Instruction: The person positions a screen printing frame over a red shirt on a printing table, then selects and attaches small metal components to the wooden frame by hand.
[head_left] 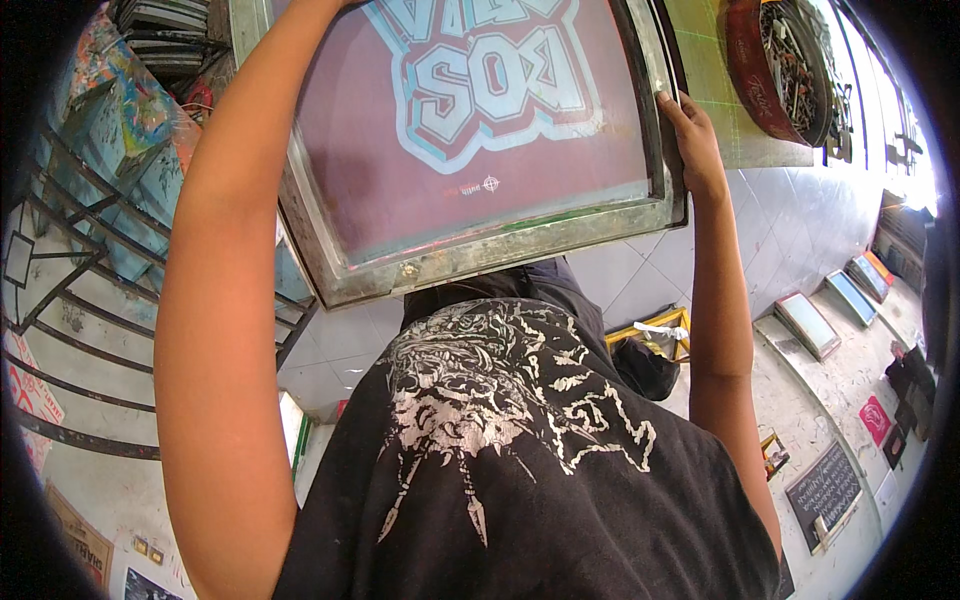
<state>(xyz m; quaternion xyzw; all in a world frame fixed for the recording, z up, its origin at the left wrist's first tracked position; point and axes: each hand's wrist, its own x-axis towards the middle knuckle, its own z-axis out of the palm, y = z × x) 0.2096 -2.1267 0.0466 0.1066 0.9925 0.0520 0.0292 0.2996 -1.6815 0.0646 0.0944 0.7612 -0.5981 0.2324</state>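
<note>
A screen printing frame point(500, 242), a worn metal rim around purplish mesh, is tilted in front of my body. Pale blue block lettering and a small crosshair mark show on its mesh point(560, 175). My right hand point(698, 150) grips the frame's right side, thumb on the rim and the other fingers partly hidden at the edge. My left arm reaches up along the frame's left side. Only a sliver of my left hand point(338, 4) shows at the top edge of the picture, so its fingers are out of sight.
Right of the frame, a round red tin point(765, 70) full of small metal pieces stands on a green gridded surface point(700, 50). Dark metal rack bars point(90, 290) curve at the left. A yellow crate point(680, 335) with a black item sits below, near several framed panels point(808, 325).
</note>
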